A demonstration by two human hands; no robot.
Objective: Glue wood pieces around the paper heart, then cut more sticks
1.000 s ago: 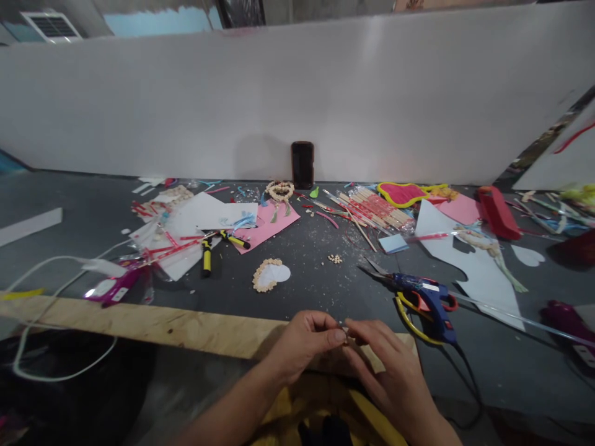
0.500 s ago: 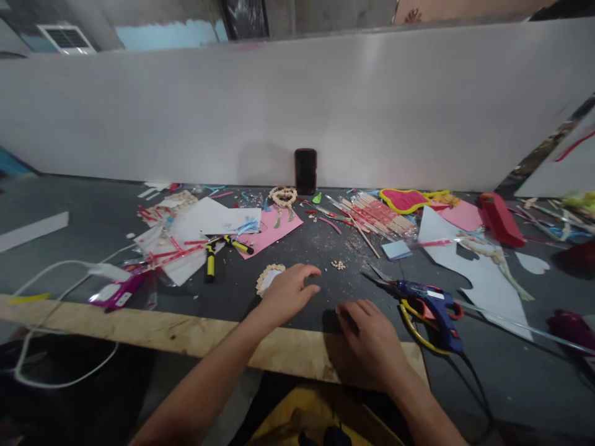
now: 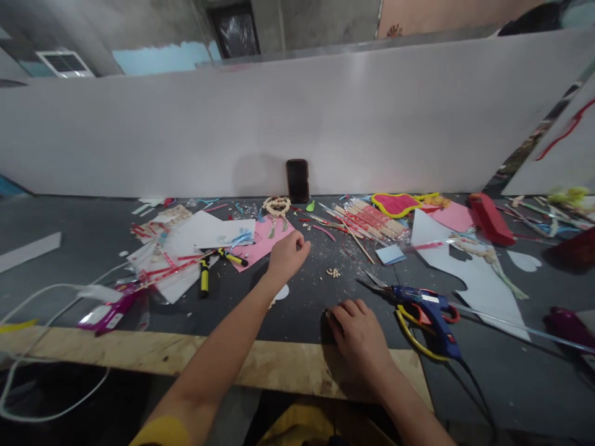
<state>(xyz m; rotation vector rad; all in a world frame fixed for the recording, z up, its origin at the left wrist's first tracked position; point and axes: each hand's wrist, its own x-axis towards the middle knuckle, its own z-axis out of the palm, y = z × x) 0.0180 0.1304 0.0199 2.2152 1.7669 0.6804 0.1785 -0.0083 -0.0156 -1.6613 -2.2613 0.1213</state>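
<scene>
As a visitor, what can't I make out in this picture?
All in the head view:
Bare left hand: curled, hiding whether it holds anything.
Bare right hand: hides anything beneath its palm.
Rounded white paper piece: partly covered by the left forearm.
Purple plastic tool: cut off by the right edge.
Small pile of pale beads: too small to count.

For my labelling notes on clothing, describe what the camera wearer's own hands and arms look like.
Both the left hand and right hand are ungloved, and no watch or bracelet shows at either wrist. The edge of a yellow sleeve shows on the left arm, near the elbow. The right arm is bare as far as it shows.
</scene>
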